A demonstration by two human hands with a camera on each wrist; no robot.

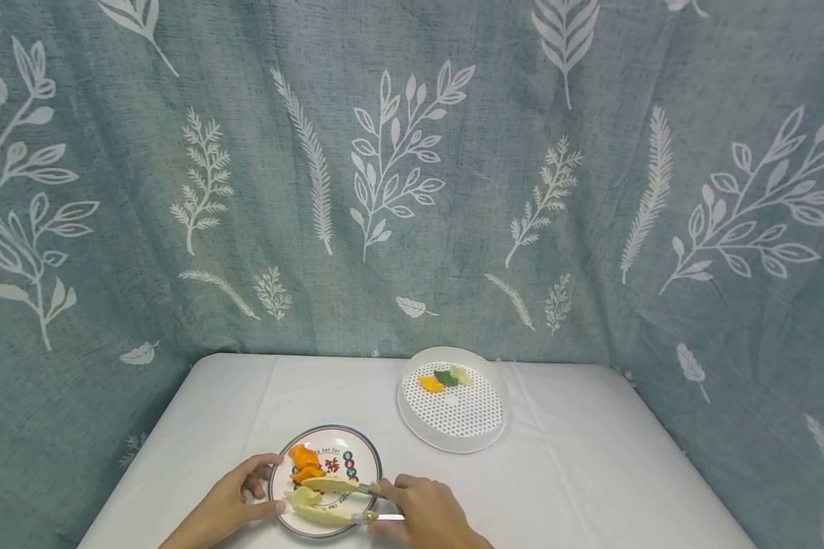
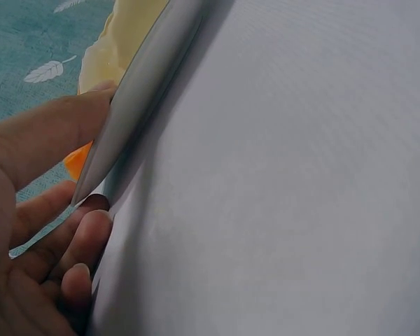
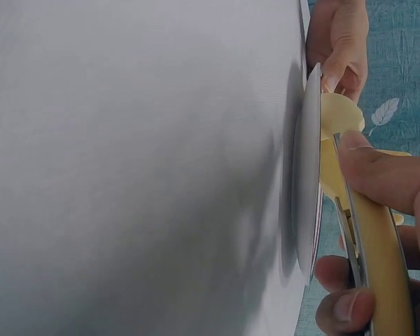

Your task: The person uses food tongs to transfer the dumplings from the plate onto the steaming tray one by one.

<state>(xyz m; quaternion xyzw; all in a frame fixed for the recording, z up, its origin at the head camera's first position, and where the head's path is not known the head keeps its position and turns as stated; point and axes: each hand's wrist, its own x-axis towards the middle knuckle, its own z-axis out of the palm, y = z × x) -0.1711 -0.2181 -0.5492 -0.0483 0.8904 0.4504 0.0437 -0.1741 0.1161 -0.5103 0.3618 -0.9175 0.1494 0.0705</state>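
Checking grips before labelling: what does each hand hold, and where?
Right hand grips tongs by the handle end; left hand holds the plate at its left rim.

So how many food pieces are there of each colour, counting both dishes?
Orange: 3 (two on the plate, e.g., one in the white tray at)
Pale yellow: 2 ()
Green: 1
Total: 6
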